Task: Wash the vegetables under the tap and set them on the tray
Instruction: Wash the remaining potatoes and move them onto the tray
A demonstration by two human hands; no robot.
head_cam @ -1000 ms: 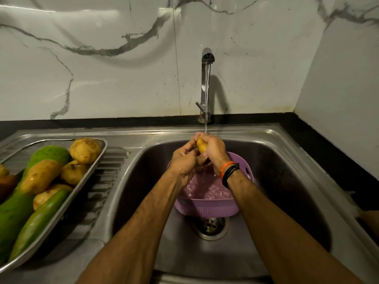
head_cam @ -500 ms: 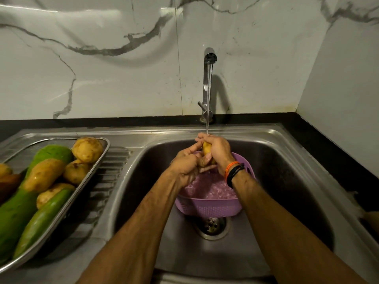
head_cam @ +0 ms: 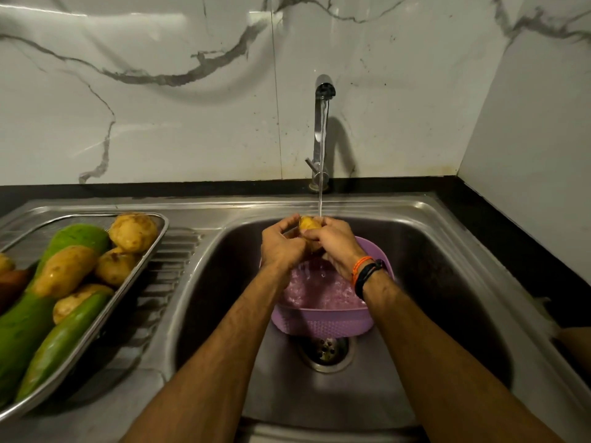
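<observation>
A yellow potato (head_cam: 307, 223) sits under the running stream from the chrome tap (head_cam: 323, 91). My left hand (head_cam: 281, 247) and my right hand (head_cam: 334, 243) both grip it, fingers curled round it, above a purple colander (head_cam: 323, 321) holding water in the sink (head_cam: 447, 282). Most of the potato is hidden by my fingers. On the left drainboard stands a steel tray (head_cam: 160, 231) with several potatoes (head_cam: 133, 231) and long green vegetables (head_cam: 60, 343).
The sink drain (head_cam: 326, 350) lies just in front of the colander. A black counter strip (head_cam: 511, 225) runs behind and right of the sink, below marble walls. The ribbed drainboard (head_cam: 166, 276) lies between tray and basin.
My hands have shifted round the potato under the stream; the left fingers have closed further over it. The tray and colander have not moved.
</observation>
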